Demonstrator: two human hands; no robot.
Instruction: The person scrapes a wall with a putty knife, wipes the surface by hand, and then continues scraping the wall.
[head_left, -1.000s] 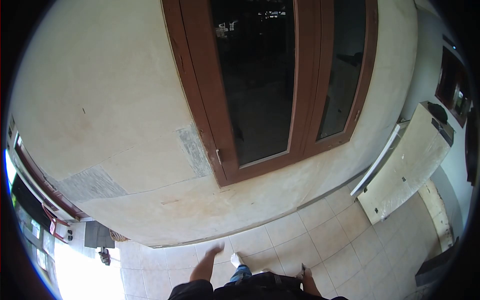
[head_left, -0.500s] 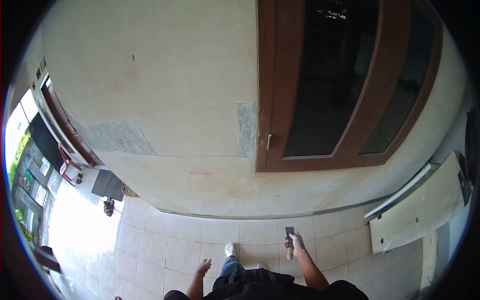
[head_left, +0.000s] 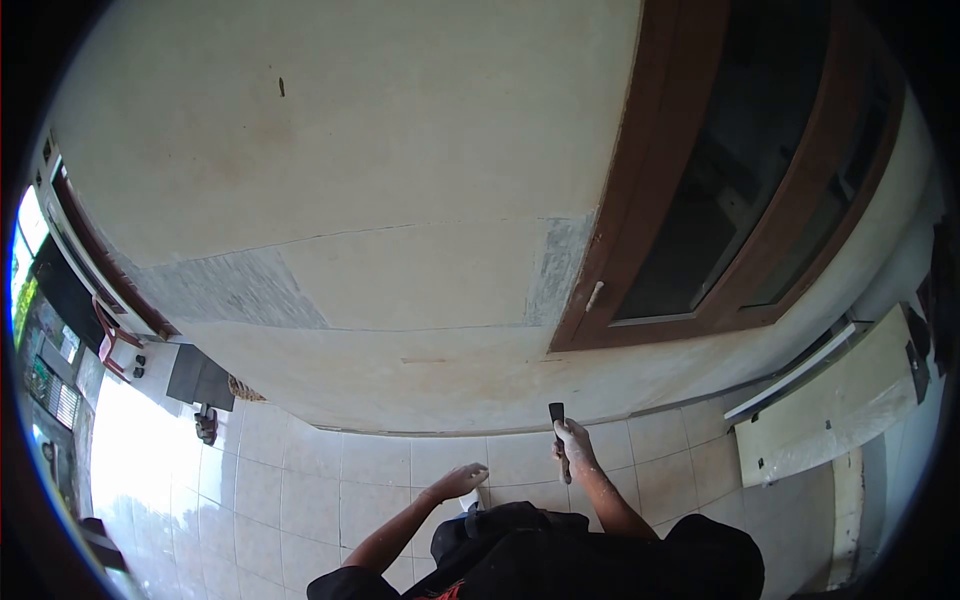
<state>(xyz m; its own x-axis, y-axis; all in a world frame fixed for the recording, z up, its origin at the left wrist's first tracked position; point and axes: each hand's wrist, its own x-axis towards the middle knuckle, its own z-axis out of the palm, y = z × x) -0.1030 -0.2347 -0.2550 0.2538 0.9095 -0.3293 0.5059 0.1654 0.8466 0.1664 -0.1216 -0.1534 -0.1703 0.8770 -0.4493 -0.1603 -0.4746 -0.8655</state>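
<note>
My right hand [head_left: 574,443], whitened with dust or filler, is closed around the handle of a putty knife [head_left: 557,412]. The dark flat blade points up toward the wall, and the handle's end shows below my fingers. Over the floor tiles hangs my left hand [head_left: 462,481], with loosely bent fingers and nothing visible in it. In front of me stands a cream wall [head_left: 420,270] with a grey rough patch [head_left: 225,290] at the left and a smaller grey patch [head_left: 558,270] beside the window frame. Neither hand touches the wall.
A brown-framed window [head_left: 720,190] fills the upper right. Pale panels [head_left: 830,400] lean at the right side. To the left are a red chair [head_left: 118,345], a grey mat [head_left: 200,375] and dark footwear [head_left: 206,425]. Beige tiles [head_left: 380,460] cover the floor.
My left hand has risen and moved right, closer to my right hand. The putty knife has lifted a little and shifted left. The view has turned, so the window appears farther right and tilted.
</note>
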